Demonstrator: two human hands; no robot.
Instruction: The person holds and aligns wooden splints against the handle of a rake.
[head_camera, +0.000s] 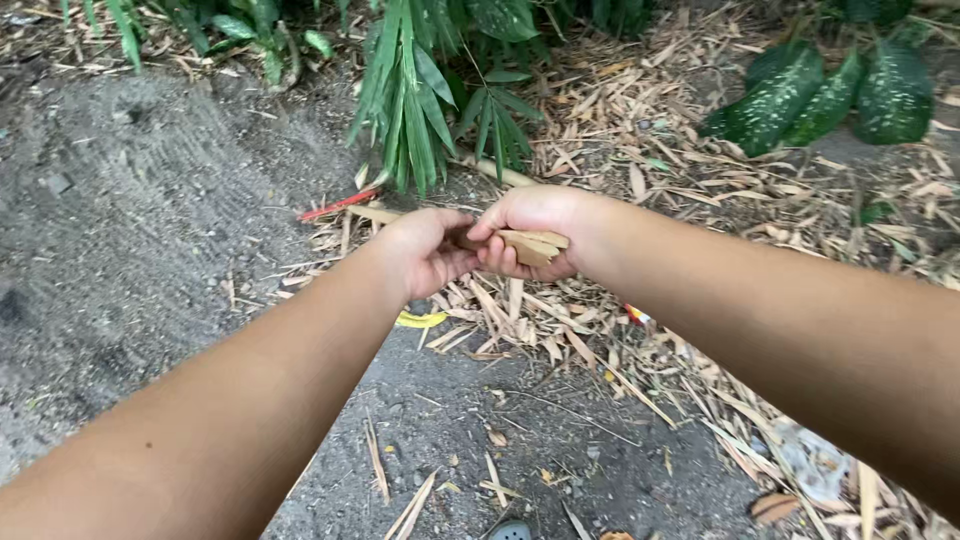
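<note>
Both hands — left hand (425, 250), right hand (535, 235) — grip dry leaves (535, 246) (brown).

Both hands meet over the litter: right hand (535, 235) grips dry leaves (535, 247), left hand (425, 250) touching them; bare soil (130, 220) left, green plant (420, 90) far.
</note>
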